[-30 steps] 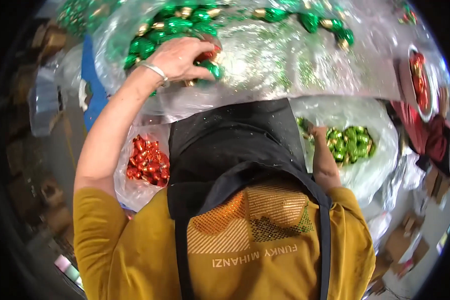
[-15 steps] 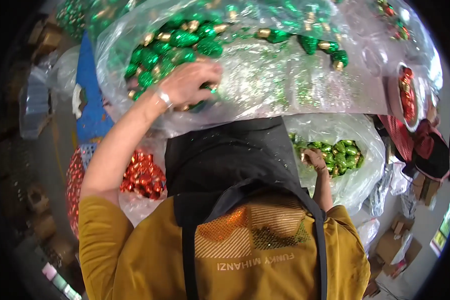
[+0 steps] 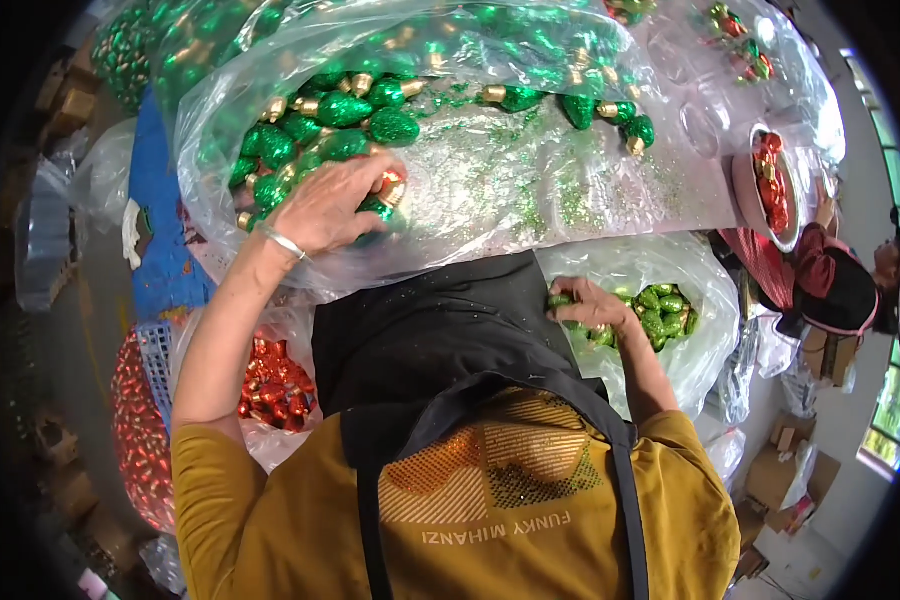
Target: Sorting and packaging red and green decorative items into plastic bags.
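My left hand (image 3: 325, 205) is curled over the near edge of a pile of glittery dark green bulb-shaped ornaments (image 3: 340, 110) with gold caps. A red-and-gold ornament (image 3: 392, 186) and a dark green ornament (image 3: 376, 209) show at its fingertips, the fingers closed round them. The pile rests on a clear plastic sheet over the table. At my right, below the table edge, my right hand (image 3: 595, 305) pinches a light green ornament (image 3: 558, 300). It is above an opened plastic bag (image 3: 705, 270) of shiny light green ornaments (image 3: 660, 312).
A bag of red ornaments (image 3: 275, 380) stands open beside my left arm. Farther left are a mesh sack of red ones (image 3: 140, 430) and a blue board (image 3: 155, 220). A white-rimmed tub (image 3: 792, 235) with red ornaments is at right, near another person (image 3: 835, 275).
My left hand has lowered slightly, and a red ornament now shows at its fingers. My right hand has come left out of the bag with a light green ornament. The view has shifted a little.
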`<state>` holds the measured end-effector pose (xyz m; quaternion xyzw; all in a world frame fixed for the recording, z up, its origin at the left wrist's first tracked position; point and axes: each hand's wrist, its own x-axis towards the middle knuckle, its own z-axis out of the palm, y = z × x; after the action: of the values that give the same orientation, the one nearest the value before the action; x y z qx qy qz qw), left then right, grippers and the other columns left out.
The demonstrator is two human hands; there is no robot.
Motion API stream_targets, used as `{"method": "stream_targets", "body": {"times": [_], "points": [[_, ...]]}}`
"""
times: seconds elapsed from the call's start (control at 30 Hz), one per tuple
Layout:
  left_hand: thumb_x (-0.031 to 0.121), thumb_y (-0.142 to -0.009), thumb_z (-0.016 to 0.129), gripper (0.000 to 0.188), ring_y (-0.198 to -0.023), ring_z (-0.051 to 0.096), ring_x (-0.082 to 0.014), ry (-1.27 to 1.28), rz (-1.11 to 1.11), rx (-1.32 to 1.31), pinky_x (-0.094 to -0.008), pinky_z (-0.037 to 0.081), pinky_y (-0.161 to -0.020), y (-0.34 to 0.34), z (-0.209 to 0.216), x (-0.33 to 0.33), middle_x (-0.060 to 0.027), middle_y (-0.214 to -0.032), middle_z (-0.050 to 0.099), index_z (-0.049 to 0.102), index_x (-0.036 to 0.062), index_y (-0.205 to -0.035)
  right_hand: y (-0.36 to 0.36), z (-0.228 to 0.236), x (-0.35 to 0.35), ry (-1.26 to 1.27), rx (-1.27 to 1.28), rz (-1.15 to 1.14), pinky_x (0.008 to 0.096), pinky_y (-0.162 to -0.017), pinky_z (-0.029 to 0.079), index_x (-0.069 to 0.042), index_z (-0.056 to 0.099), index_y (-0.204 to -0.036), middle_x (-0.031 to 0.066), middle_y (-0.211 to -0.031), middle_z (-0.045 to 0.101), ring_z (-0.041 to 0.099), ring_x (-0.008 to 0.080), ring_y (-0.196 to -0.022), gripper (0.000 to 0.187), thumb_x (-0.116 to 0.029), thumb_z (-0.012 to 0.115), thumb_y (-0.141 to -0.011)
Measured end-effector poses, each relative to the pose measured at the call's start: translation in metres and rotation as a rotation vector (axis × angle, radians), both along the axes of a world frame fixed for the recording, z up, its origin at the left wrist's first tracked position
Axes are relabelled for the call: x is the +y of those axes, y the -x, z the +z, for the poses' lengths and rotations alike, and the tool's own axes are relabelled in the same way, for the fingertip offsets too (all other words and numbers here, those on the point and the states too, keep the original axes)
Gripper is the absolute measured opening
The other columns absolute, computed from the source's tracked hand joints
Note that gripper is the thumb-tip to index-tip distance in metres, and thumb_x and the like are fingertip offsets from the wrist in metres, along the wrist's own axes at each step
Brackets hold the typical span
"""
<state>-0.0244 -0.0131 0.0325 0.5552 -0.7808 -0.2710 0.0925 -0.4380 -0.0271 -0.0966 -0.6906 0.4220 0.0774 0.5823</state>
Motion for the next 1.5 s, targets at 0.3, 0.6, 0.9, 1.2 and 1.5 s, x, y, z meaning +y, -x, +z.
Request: {"method": "stream_targets", "body": {"times": [0.3,0.6,0.9,1.2,1.5], "points": [[0.004,-0.083,0.066,0.013,-0.078,0.059,-0.0099,0.56,0.85,0.333,-0.0243,0.048,-0.073,-0.079,0.004,0.155,-0.0051,-0.086,0.066,0.064,-0.0028,-0.094,-0.147,0.045,-0.159,1.187,0.125,0.114,0.0454,-0.077,0.05,-0.009,0.047,-0.128,0.0255,-0.107,0.057,0.061,0.0409,-0.086,0.045,-0.023,0.054,-0.085],[0.025,-0.085,0.066,0.023,-0.066,0.063,-0.0186,0.135,1.343,0.022,-0.0323,0.048,-0.062,-0.131,-0.217,0.398,-0.0115,-0.071,0.064,0.063,0.0026,-0.08,-0.112,-0.015,-0.378,1.01,0.411,0.325,0.0451,-0.085,0.047,-0.003,0.044,-0.128,0.0259,-0.112,0.06,0.058,0.0401,-0.103,0.062,-0.02,0.067,-0.072],[0.014,-0.078,0.062,0.014,-0.08,0.065,-0.0321,-0.135,1.623,-0.122,-0.0415,0.052,-0.074,-0.126,-0.298,0.426,-0.0173,-0.083,0.067,0.064,0.0027,-0.086,-0.122,0.017,-0.227,0.45,0.092,0.121,0.0391,-0.089,0.045,-0.006,0.039,-0.135,0.0189,-0.116,0.057,0.057,0.0262,-0.105,0.064,-0.014,0.068,-0.079],[0.031,-0.085,0.052,0.029,-0.092,0.063,-0.0383,-0.505,1.028,-0.132,-0.0462,0.05,-0.078,-0.088,-0.337,0.359,-0.02,-0.096,0.066,0.067,0.0077,-0.093,-0.165,0.02,-0.164,0.865,0.147,0.206,0.0415,-0.092,0.044,0.005,0.051,-0.125,0.0264,-0.118,0.059,0.058,0.0348,-0.108,0.063,-0.028,0.073,-0.076],[0.013,-0.087,0.052,0.025,-0.099,0.058,-0.0372,-0.02,1.045,-0.417,-0.0461,0.046,-0.082,-0.086,-0.335,0.322,-0.0195,-0.109,0.059,0.056,0.0062,-0.11,-0.199,0.0,-0.15,0.749,0.154,0.085,0.0409,-0.079,0.049,0.003,0.055,-0.113,0.0185,-0.102,0.062,0.062,0.0288,-0.09,0.049,-0.029,0.07,-0.079]]}}
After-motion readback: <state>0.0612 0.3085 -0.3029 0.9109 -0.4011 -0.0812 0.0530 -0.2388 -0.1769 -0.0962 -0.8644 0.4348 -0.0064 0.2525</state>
